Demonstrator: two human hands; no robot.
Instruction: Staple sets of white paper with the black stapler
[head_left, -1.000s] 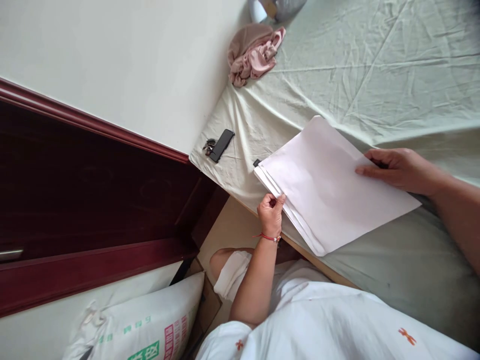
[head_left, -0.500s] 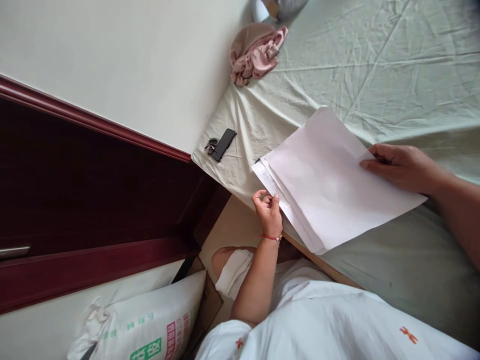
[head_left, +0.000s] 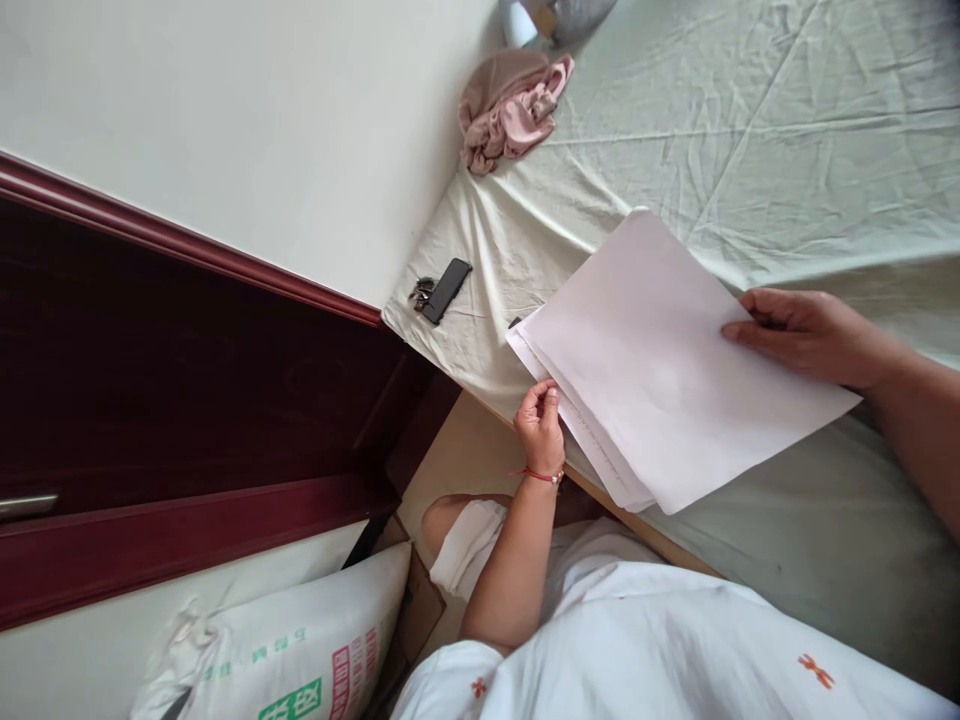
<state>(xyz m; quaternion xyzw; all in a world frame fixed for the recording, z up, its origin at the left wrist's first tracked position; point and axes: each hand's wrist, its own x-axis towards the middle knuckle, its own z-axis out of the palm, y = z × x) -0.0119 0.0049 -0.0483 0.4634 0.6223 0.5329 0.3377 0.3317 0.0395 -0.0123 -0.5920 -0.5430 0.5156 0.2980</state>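
Observation:
Several white sheets of paper (head_left: 645, 360) are held over the edge of a cloth-covered surface. The top sheet looks blank, and a strip of printed text shows on a sheet beneath it. My right hand (head_left: 814, 335) grips the stack at its right edge, thumb on top and fingers underneath. At the left edge of the papers, my left hand (head_left: 540, 430) is closed in a pinch, with thumb and forefinger on the sheets' border. A red string bracelet circles that wrist. A dark corner of something peeks out behind the stack's upper left corner; its kind is hidden.
A black rectangular case with keys (head_left: 446, 290) lies near the surface's corner. Crumpled pink cloth (head_left: 514, 110) rests by the wall. Pale green sheet (head_left: 840, 130) covers the surface. A dark red wooden door (head_left: 187, 370) stands at left, and a printed white sack (head_left: 300, 640) below it.
My left thumb and forefinger have closed onto the papers' left edge. The sheets have shifted a little against each other, covering more of the printed strip. My right hand keeps its grip.

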